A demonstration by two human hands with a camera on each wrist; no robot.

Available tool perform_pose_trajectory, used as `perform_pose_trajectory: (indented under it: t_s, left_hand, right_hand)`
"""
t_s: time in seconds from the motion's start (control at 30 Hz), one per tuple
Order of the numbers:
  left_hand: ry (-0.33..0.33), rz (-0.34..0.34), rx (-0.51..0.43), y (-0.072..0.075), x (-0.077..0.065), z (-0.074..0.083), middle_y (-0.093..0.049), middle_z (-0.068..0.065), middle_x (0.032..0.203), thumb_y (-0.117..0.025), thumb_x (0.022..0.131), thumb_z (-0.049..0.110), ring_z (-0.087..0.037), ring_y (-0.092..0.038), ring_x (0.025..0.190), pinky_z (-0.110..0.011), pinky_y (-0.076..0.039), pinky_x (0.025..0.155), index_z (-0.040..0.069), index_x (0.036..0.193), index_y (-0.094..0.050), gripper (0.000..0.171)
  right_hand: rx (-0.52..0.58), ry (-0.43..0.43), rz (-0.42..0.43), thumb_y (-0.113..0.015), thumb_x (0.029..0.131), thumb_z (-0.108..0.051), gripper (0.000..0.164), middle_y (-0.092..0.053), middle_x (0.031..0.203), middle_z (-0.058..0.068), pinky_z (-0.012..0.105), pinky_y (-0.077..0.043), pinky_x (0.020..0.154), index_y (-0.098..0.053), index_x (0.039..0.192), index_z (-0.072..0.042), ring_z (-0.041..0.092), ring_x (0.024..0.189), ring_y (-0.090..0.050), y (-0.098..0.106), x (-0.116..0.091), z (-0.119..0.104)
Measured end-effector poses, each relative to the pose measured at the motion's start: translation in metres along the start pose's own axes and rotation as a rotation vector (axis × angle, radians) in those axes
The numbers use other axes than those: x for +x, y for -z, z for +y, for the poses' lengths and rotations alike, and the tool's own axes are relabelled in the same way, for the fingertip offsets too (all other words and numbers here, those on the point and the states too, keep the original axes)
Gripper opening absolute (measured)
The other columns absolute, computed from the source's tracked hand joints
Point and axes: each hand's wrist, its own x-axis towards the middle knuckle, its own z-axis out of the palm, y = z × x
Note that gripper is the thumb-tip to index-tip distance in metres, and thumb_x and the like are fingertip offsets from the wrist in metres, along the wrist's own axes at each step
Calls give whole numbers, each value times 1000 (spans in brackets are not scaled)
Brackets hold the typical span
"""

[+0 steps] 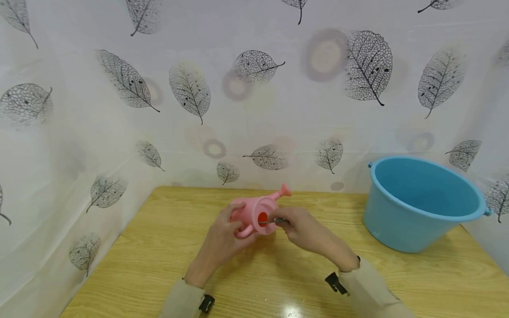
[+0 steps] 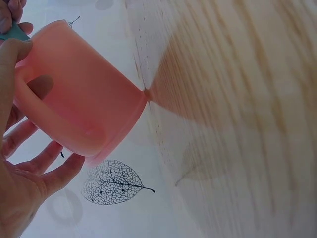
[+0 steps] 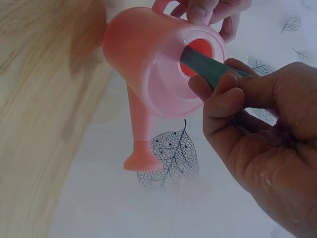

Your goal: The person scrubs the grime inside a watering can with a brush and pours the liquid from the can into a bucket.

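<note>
A pink toy watering can (image 1: 247,211) is tipped on its side above the wooden table, its mouth facing the right hand. One edge of its base meets the table in the left wrist view. The left hand (image 1: 224,234) grips the can about its handle (image 2: 59,126) and body. Between thumb and fingers the right hand (image 1: 304,227) pinches a narrow, tapered teal tool (image 3: 205,65). That tool's tip goes into the can's round opening, where the inside looks red. Its hidden end does not show, so its exact kind is unclear. The spout (image 3: 140,119) points away from the left hand.
A large blue bucket (image 1: 397,227) stands at the right side of the wooden table (image 1: 147,251). Behind and to the left hangs a white curtain (image 1: 278,119) printed with leaves, meeting the table's back edge.
</note>
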Motion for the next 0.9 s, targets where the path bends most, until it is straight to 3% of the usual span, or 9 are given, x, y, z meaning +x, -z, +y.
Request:
perform_pose_trajectory:
  t_s: [0.2, 0.37, 0.57, 0.7, 0.8, 0.9]
  left_hand:
    - [3, -6, 8, 1, 0, 0, -61, -10, 137, -86, 82, 35, -29, -63, 124, -39, -59, 102, 16, 63, -59, 38]
    - [2, -12, 7, 1, 1, 1, -61, -11, 137, -86, 82, 34, -30, -63, 124, -39, -59, 103, 15, 64, -60, 37]
    - [-1, -10, 9, 0, 1, 1, -61, -10, 136, -86, 81, 32, -29, -64, 123, -39, -60, 101, 14, 64, -61, 36]
    - [-3, -6, 9, 0, 0, 1, -62, -10, 134, -86, 81, 31, -29, -63, 122, -40, -60, 100, 14, 64, -60, 35]
    - [-11, -6, 11, -1, 0, 1, -61, -11, 134, -87, 81, 31, -29, -63, 123, -40, -60, 100, 15, 64, -61, 35]
    - [-18, -10, 19, -1, 0, 1, -61, -11, 135, -87, 81, 32, -29, -62, 125, -39, -59, 102, 15, 64, -61, 35]
  right_hand:
    - [-21, 8, -23, -65, 86, 13, 25, -77, 94, 4, 26, -61, 76, -74, 97, -7, 11, 84, -68, 8, -3, -2]
    - [-66, 50, -27, -74, 84, 7, 17, -74, 89, 4, 18, -52, 64, -74, 92, -8, 5, 72, -58, 6, -6, -1]
    - [-161, 103, 27, -79, 86, 0, 13, -72, 92, 5, 18, -53, 63, -72, 94, -6, 9, 73, -60, -1, -7, 2]
    - [-275, 194, 94, -81, 82, 2, 18, -71, 94, 7, 22, -56, 66, -72, 96, -5, 14, 76, -64, -7, -6, 5]
    - [-365, 313, 179, -86, 76, -1, 26, -67, 86, 6, 21, -53, 63, -72, 97, -6, 14, 71, -58, -16, -3, 9]
    - [-450, 374, 227, -89, 74, -6, 31, -65, 85, 6, 21, -53, 63, -70, 99, -7, 14, 71, -57, -23, -2, 10]
